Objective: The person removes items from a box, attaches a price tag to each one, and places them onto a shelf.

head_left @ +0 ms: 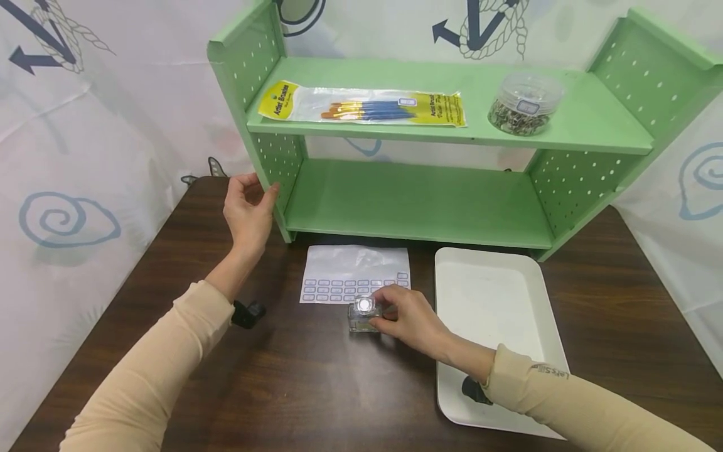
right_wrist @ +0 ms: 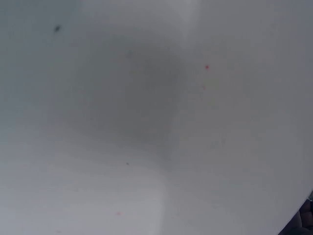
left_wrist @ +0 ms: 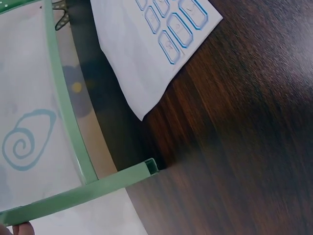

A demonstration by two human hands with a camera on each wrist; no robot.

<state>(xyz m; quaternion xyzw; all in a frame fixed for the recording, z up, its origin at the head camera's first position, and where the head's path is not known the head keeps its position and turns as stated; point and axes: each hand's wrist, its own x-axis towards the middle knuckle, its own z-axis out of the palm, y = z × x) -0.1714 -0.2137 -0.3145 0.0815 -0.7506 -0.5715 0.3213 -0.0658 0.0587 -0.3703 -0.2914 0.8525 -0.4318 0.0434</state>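
Note:
With thumb and fingers, my left hand [head_left: 248,210] grips the front edge of the left side panel of a green shelf [head_left: 418,198]. In the left wrist view its fingertips [left_wrist: 23,229] show at the lower left, against the green frame. My right hand [head_left: 412,317] holds a small clear, square-sided container [head_left: 361,321] with a shiny round top, low over the dark table. Just behind the container lies a white sheet [head_left: 356,263] with rows of small blue-bordered labels, its front edge partly covered by hand and container.
On the upper shelf lie a packet of artist brushes [head_left: 367,107] and a clear round tub [head_left: 525,103] of small metallic pieces. A white tray [head_left: 491,295] stands on the right, under my right forearm; its pale surface fills most of the right wrist view.

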